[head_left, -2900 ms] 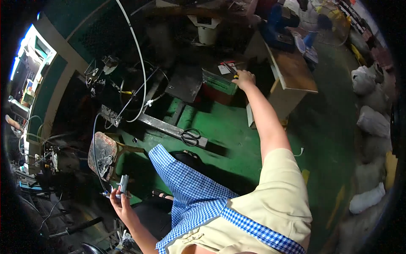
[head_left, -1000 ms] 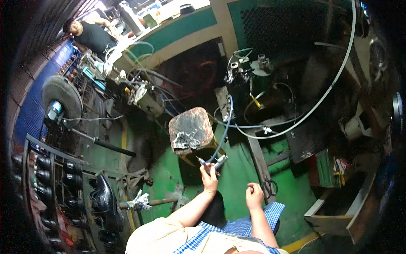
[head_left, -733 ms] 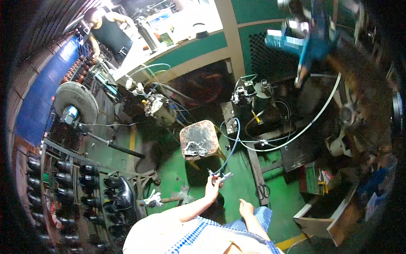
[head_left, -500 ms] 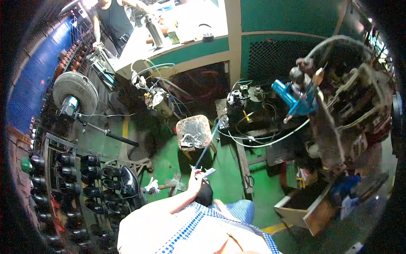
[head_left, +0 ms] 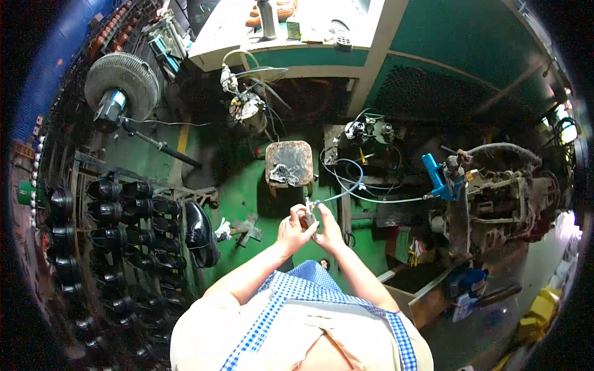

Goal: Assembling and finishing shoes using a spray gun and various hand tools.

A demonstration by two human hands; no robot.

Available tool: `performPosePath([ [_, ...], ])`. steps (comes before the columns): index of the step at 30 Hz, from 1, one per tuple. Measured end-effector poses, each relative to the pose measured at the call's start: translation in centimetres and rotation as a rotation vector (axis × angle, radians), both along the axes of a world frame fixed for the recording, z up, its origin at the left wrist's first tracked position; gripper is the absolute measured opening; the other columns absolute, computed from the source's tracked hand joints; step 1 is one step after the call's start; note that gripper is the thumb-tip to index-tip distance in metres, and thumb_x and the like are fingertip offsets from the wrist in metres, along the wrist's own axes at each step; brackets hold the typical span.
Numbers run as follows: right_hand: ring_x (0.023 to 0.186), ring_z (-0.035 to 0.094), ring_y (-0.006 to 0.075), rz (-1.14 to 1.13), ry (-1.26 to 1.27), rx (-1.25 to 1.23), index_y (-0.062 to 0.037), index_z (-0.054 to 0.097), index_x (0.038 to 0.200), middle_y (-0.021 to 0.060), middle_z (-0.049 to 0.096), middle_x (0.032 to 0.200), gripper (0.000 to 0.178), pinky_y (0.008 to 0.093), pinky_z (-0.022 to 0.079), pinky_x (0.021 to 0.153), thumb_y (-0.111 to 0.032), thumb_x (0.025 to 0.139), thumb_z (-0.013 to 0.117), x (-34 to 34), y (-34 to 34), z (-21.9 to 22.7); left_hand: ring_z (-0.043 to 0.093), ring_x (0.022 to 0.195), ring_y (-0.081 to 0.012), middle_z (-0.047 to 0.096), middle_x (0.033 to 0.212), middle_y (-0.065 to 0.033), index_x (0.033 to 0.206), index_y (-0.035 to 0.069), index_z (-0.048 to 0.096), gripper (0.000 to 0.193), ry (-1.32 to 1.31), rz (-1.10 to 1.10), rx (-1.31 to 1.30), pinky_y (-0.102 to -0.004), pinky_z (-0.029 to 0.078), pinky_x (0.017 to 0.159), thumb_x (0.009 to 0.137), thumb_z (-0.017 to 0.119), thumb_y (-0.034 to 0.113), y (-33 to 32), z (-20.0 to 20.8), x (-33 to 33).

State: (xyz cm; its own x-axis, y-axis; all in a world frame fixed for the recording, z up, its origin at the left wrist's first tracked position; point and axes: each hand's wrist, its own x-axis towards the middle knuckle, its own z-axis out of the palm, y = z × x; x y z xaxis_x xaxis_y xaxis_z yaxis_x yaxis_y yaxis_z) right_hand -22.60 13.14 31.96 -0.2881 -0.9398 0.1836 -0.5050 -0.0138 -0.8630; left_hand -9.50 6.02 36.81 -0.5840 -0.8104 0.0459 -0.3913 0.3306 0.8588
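1. We see the small grey metal tool [head_left: 311, 218] between both hands, just in from the fingertips of each, on the left hand's right and the right hand's left.
2. Its long axis seems to run away from our body, toward the stool [head_left: 297, 154]; fingers cover much of it, so we hold that loosely.
3. Our left hand [head_left: 291, 234] is curled closely around the tool. Our right hand [head_left: 329, 232] has thumb and forefinger parted at its other side; we cannot tell whether they grip. Neither hand is clearly nearer.
4. A blue hose [head_left: 354, 188] leaves the tool's far end and loops off rightward.
5. The tool is held up, short of the stool's near edge; dark crumpled material [head_left: 284, 174] lies along that edge, toward its left corner.
6. Beneath is green floor [head_left: 250, 193]; black shoes [head_left: 139, 238] fill a rack at left.
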Motion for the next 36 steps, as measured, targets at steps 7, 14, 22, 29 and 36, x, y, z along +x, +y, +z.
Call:
performPosePath([
  [7,0.088,0.062,0.0304,0.096,-0.501,-0.012,-0.0029,0.058,0.101,0.0136,0.059,0.098,0.026,0.0342,0.050,0.076,-0.001,0.077,0.068,0.2,-5.3,5.1,0.066,0.081,-0.0222,0.067,0.086,-0.0088,0.102,0.005,0.060,0.040,-0.071,-0.093,-0.257,-0.0326,0.051,0.073,0.074,0.080,0.024,-4.2,9.5,0.5],
  [14,0.074,0.059,0.0092,-0.102,-0.665,0.072,-0.0042,0.056,0.101,0.0027,0.063,0.089,0.013,0.0236,0.049,0.062,-0.014,0.093,0.060,-2.7,-8.7,6.6,0.060,0.077,-0.0096,0.065,0.083,-0.0028,0.090,-0.001,0.068,0.013,0.260,0.012,0.173,-0.0254,0.049,0.071,0.088,0.063,0.010,-23.8,7.5,0.9],
  [22,0.077,0.062,0.0102,-0.276,-0.635,0.214,-0.0018,0.057,0.101,0.0058,0.064,0.091,0.013,0.0253,0.051,0.065,-0.010,0.092,0.059,-5.5,-12.8,7.7,0.065,0.093,-0.0211,0.069,0.096,-0.0092,0.104,0.007,0.067,0.027,-0.069,0.038,-0.286,-0.0324,0.049,0.084,0.089,0.054,0.025,-56.9,1.7,-15.5],
  [29,0.073,0.058,0.0100,-0.487,-0.627,0.196,-0.0005,0.060,0.093,0.0039,0.061,0.084,0.012,0.0240,0.047,0.066,-0.006,0.085,0.068,-6.4,-14.0,6.3,0.061,0.094,-0.0338,0.061,0.102,-0.0145,0.113,0.020,0.063,0.026,-0.596,0.187,-0.621,-0.0470,0.052,0.081,0.090,0.051,0.025,-69.6,-6.2,-27.3],
  [36,0.075,0.062,0.0190,-0.426,-0.455,0.222,0.0014,0.058,0.093,0.0097,0.062,0.086,0.020,0.0273,0.049,0.069,0.001,0.077,0.071,-7.3,-14.8,5.1,0.064,0.098,-0.0329,0.062,0.106,-0.0167,0.106,0.011,0.065,0.029,-0.577,0.303,-0.581,-0.0432,0.053,0.082,0.091,0.050,0.031,-73.9,-7.3,-26.4],
])
